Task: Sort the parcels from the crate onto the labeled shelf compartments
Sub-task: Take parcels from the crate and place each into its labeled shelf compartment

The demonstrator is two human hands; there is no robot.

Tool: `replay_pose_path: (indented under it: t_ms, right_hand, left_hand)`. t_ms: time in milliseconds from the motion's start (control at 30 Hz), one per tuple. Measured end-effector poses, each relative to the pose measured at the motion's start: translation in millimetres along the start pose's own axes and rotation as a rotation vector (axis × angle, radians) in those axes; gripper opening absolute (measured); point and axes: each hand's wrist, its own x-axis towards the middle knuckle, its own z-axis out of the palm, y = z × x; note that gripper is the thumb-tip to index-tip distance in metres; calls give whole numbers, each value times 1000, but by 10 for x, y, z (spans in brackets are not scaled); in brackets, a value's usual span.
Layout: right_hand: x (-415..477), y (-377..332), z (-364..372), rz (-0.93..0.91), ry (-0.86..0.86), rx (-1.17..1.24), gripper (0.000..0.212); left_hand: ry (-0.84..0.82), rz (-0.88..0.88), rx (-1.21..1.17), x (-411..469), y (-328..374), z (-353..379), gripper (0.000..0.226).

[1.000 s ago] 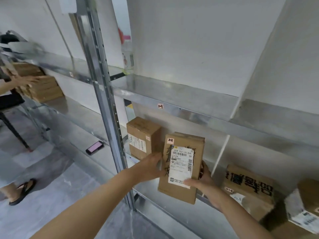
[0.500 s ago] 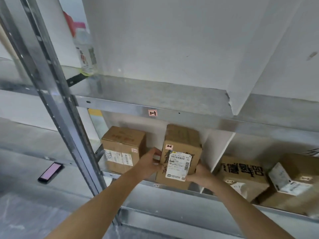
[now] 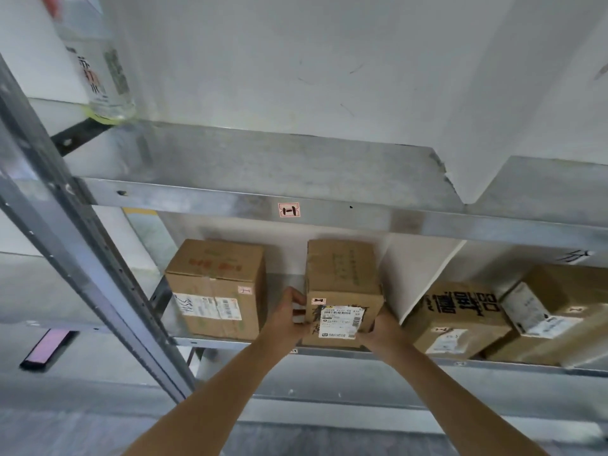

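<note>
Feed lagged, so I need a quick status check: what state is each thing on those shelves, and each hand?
held parcel: upright on the shelf, label facing out.
left hand: grips the parcel's left side.
right hand: grips its lower right corner.
left box: upright on the shelf, untouched.
printed box: resting beyond the divider.
bottle: upright on the upper shelf.

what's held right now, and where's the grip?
The parcel, in both hands: left hand grips its left front edge, right hand its lower right front corner. It rests on the shelf.
</note>
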Motion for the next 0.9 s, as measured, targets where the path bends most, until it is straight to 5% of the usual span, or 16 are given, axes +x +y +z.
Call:
replay_pose_path:
  t_ms: [200,467,633,733,800,900]
  right_hand:
    - [-151,48,23,-85,20,66,54]
    - [-558,92,-198,38,-216,-147,26]
    - [-865,89,-683,-77,-115,-174,22]
    - [-1109,219,-1021,-113,-91,-158,21]
    - [-1303,378,-1256,-131,-67,-146,18]
    - [-1595,619,-1642,-117,7,-103,23]
  left_hand:
    - [-8,-2,76,-71,-102,41,30]
    - [-16,-142,405,-281,-89,182,27]
    - [49,-139,525,-538,260,377,18]
    - [96,-281,541,-702,549,472,34]
    - [39,-347,612,-878,752,556,42]
    - [-130,-199,719,-1144,1227,912,34]
